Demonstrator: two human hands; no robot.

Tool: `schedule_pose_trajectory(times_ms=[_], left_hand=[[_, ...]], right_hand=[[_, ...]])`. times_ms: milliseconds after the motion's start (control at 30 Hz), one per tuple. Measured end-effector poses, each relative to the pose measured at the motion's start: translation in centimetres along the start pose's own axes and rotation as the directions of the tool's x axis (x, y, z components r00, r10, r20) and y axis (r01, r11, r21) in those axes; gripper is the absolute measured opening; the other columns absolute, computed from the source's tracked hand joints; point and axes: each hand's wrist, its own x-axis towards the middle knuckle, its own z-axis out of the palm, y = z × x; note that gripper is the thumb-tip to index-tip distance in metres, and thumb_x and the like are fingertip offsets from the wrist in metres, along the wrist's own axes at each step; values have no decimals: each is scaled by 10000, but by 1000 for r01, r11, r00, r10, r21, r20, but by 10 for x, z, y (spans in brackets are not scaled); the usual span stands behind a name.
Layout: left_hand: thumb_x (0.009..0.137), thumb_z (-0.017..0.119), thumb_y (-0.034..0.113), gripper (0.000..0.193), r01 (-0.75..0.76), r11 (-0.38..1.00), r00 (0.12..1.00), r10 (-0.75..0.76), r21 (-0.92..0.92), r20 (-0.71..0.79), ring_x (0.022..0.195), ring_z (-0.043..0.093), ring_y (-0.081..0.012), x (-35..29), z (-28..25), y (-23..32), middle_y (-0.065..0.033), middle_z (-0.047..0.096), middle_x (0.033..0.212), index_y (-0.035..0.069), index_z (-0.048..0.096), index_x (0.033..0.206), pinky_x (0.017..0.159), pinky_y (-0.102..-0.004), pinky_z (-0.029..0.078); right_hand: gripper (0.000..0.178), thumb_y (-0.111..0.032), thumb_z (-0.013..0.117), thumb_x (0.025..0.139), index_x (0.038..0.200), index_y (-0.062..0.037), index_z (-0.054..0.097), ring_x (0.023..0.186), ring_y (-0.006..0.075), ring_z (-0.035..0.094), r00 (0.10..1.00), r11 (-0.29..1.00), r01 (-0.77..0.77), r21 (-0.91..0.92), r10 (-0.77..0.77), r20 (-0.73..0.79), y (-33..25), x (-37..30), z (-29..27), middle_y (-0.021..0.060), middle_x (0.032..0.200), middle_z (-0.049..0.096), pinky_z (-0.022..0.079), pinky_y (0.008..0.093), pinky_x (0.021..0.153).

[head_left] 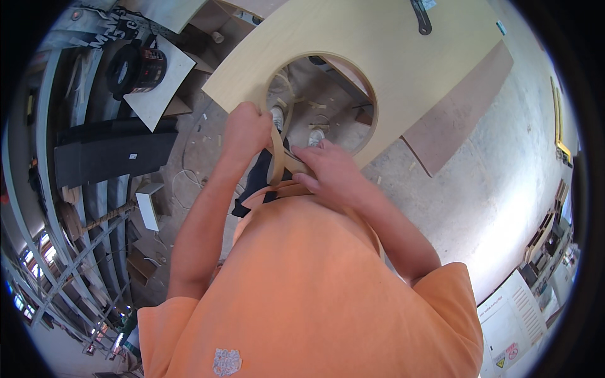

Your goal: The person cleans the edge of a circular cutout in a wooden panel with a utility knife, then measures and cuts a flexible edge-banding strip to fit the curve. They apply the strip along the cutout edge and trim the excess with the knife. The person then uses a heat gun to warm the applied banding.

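Observation:
A light wood-coloured panel (403,75) with a large round hole lies in front of me. My left hand (247,132) is closed around a narrow wood-coloured edging strip (277,157) at the hole's left side. The strip bends down towards my waist, and a loop of similar strip shows through the hole. My right hand (328,169) lies on the panel's near rim, between the hole and my body, fingers stretched leftward and thumb apart. Its fingertips are close to the strip; whether they touch it I cannot tell.
A black-handled tool (421,17) lies on the panel's far part. At the left, a black round pot-like appliance (137,68) stands on a white board (161,82), with dark panels (116,154) and metal racking nearby. A brown board (454,113) sits under the panel's right side. Scraps litter the floor.

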Motion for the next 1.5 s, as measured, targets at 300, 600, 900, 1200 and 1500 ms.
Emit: schedule_pose_trajectory(times_ms=[300,600,900,1200,1500], left_hand=[[885,625,224,340,66,995,998,-67,-69,-12,769,737,-410,-5,-3,11,-260,685,671,-86,705,769,794,-462,581],[941,642,284,371,-43,994,989,57,105,-137,640,723,-321,-5,11,1,-178,680,598,-31,683,750,660,-429,561],[1012,610,262,293,-343,938,931,330,-60,-158,793,733,-357,-86,29,-63,-198,727,831,-13,693,957,716,-452,550],[1005,609,193,227,-199,943,946,256,-268,197,888,722,-346,-103,62,-102,-198,730,962,4,684,1104,792,-412,547],[1006,607,200,222,-199,909,966,245,-366,84,837,686,-434,-120,86,-118,-250,695,885,-10,663,1047,740,-445,529]], right_hand=[[330,-286,717,897,1110,-35,729,958,331,613,988,997,75,25,-71,-139,0,7,10,119,997,702,503,456,842],[391,-424,727,886,790,-46,741,823,297,654,978,975,-135,-175,103,-182,-26,18,29,107,790,699,498,445,768],[385,-408,712,903,791,-40,738,847,291,673,981,974,-125,-189,93,-171,-26,18,29,118,789,700,498,452,782],[402,-397,691,922,771,-26,721,719,321,682,975,980,-78,-185,37,-218,-26,18,29,134,736,678,521,461,704],[361,-336,728,896,742,-10,699,679,364,660,964,985,-53,-163,7,-267,-26,16,33,154,734,663,514,476,629]])
